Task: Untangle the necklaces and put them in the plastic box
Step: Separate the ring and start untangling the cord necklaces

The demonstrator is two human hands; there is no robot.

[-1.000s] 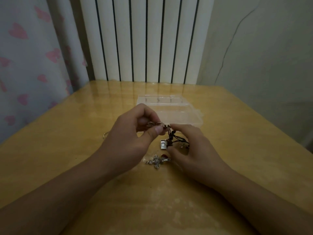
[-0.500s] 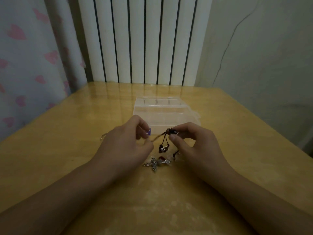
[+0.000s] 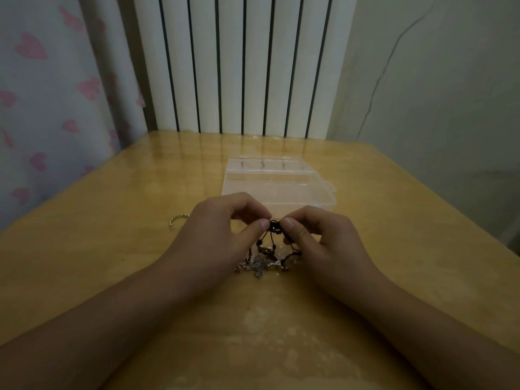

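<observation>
A tangle of necklaces [image 3: 267, 253], dark cords mixed with silver chain and small pendants, hangs between my hands just above the wooden table [image 3: 112, 263]. My left hand [image 3: 222, 235] and my right hand [image 3: 315, 237] each pinch the dark knot [image 3: 275, 227] at the top of the tangle, thumb tips almost meeting. The silver part [image 3: 257, 266] rests on the table below. The clear plastic box [image 3: 281, 184] lies open just beyond my fingers, its compartments showing nothing inside.
A small metal ring or bangle [image 3: 177, 220] lies on the table left of my left hand. A white radiator [image 3: 239, 66] stands behind the table's far edge, a heart-patterned curtain [image 3: 42, 94] at left, a grey wall [image 3: 436, 94] at right.
My hands have drawn together, so both thumbs now pinch the same dark knot. The cord that was stretched between them half a second ago is bunched up.
</observation>
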